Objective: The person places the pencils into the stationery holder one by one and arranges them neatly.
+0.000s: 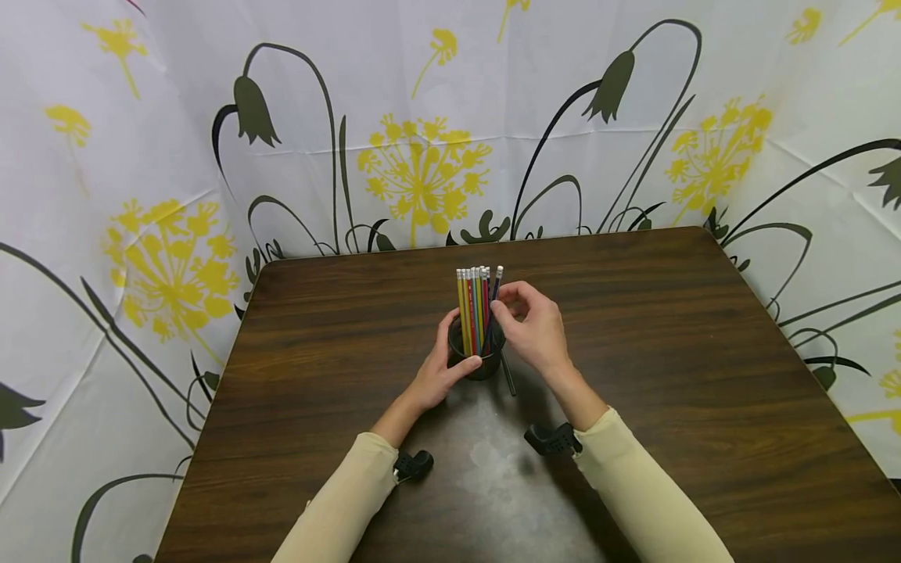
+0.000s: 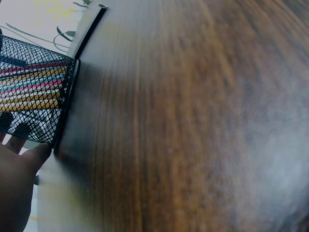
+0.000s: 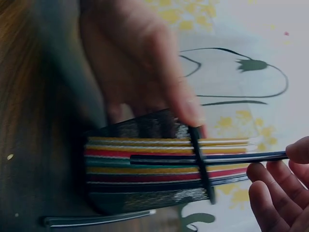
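Note:
A black mesh pencil cup (image 1: 484, 371) stands on the table, holding several upright pencils (image 1: 470, 301) in yellow, red, teal and other colours with erasers up. My left hand (image 1: 435, 374) grips the cup from the left, thumb at the front near the rim. Between thumb and fingertips, my right hand (image 1: 536, 322) pinches a dark blue pencil (image 3: 241, 157). That pencil's lower end is inside the cup, and it leans slightly right of the others. A dark pencil (image 1: 508, 374) lies on the table against the cup's right side, and shows below the cup in the right wrist view.
The dark brown wooden table (image 1: 338, 352) extends around the cup on all sides. Behind it hangs a white curtain (image 1: 450, 94) with yellow and grey-green flowers. Black wrist devices (image 1: 552, 439) sit under both sleeves' cuffs.

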Demonstrator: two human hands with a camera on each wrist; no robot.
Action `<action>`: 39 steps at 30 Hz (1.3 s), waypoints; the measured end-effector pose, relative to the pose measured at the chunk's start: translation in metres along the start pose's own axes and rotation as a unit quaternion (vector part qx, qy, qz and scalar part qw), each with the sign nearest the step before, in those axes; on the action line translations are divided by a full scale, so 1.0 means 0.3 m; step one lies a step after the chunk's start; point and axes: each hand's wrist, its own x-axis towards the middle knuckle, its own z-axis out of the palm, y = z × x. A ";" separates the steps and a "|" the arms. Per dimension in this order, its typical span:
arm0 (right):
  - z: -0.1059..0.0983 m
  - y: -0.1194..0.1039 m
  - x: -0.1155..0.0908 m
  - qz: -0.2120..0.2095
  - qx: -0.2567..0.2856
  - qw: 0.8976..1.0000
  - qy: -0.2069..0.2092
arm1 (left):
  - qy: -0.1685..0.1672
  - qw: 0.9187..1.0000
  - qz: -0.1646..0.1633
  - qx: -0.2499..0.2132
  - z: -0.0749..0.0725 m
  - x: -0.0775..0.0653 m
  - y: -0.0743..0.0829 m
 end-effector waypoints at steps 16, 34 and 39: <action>0.049 0.034 -0.008 -0.009 -0.081 0.996 -0.043 | -0.002 1.000 0.006 0.001 0.003 -0.003 0.006; 0.093 0.040 0.008 -0.011 -0.135 0.991 0.021 | 0.002 1.000 -0.013 0.021 0.002 -0.001 -0.007; 0.103 0.041 0.014 -0.004 -0.138 0.990 0.038 | 0.013 0.999 -0.010 0.028 0.001 0.009 -0.079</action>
